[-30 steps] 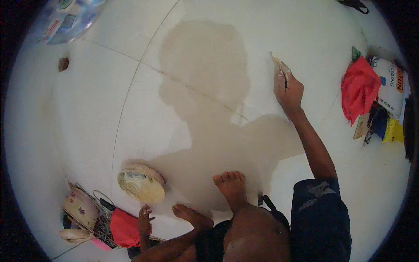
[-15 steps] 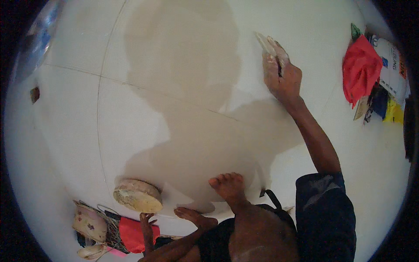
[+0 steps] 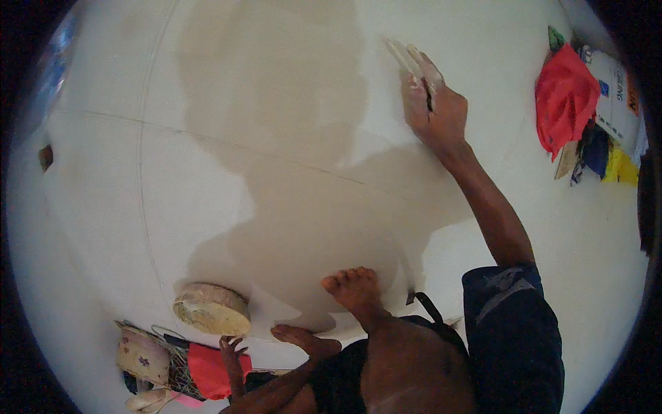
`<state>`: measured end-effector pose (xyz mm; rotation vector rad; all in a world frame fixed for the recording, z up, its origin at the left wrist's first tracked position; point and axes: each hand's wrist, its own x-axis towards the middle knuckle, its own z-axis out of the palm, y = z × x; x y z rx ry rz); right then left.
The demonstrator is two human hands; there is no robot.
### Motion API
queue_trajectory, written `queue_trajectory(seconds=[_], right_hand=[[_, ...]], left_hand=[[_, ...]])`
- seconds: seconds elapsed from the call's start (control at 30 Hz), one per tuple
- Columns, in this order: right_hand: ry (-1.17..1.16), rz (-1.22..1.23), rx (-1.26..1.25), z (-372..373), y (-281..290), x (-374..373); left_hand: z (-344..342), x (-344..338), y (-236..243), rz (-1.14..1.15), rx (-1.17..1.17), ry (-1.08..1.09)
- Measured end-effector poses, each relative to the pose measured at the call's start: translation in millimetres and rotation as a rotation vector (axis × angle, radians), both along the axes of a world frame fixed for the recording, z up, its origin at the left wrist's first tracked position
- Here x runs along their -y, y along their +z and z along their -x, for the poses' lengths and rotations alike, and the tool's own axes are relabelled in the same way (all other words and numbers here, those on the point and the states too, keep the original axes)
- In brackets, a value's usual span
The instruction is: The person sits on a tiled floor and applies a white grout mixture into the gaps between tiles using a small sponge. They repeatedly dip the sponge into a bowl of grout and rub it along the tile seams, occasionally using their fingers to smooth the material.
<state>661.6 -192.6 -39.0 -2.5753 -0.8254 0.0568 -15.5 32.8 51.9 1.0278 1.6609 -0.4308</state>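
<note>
My right hand (image 3: 436, 103) reaches far out over the pale tiled floor (image 3: 289, 228). White powder or paste coats its fingers, which are pressed together around a thin whitish piece (image 3: 400, 56); its kind is hard to tell, as it blends with the floor. At the lower left, a thick round drum-shaped block (image 3: 212, 308), off-white with a stained face, rests on the floor. Just below it is my left hand (image 3: 233, 346), its fingers apart and nothing in them; whether a fingertip touches the block I cannot tell.
My bare feet (image 3: 353, 286) are near the bottom middle. Red cloth (image 3: 567, 100), a printed white package (image 3: 616, 103) and a yellow item (image 3: 620, 168) lie at right. At lower left sit a flowered box (image 3: 143, 355) and red fabric (image 3: 209, 371). A small brown block (image 3: 46, 158) is far left.
The whole view has shifted slightly, so the floor things appear a little further left. My right hand has moved slightly up and left in the picture, still gripping. My left hand stays below the round block.
</note>
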Motion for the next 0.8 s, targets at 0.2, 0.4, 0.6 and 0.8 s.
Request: queue_trajectory(seconds=[0.2, 0.4, 0.6, 0.8], right_hand=[[-0.071, 0.103, 0.014, 2.2, -2.9, 19.1], [-0.054, 0.073, -0.013, -12.4, 6.4, 25.2], [-0.107, 0.058, -0.038, -4.5, 16.6, 19.9], [-0.003, -0.008, 0.116, -8.4, 10.0, 21.4]], left_hand=[[-25.6, -1.4, 2.3, -0.100, 0.233, -0.053], [-50.9, 4.8, 14.7, -0.086, 0.254, -0.088], [-23.0, 6.4, -4.4, -0.097, 0.299, -0.043], [-30.6, 3.6, -3.1, -0.084, 0.311, -0.057]])
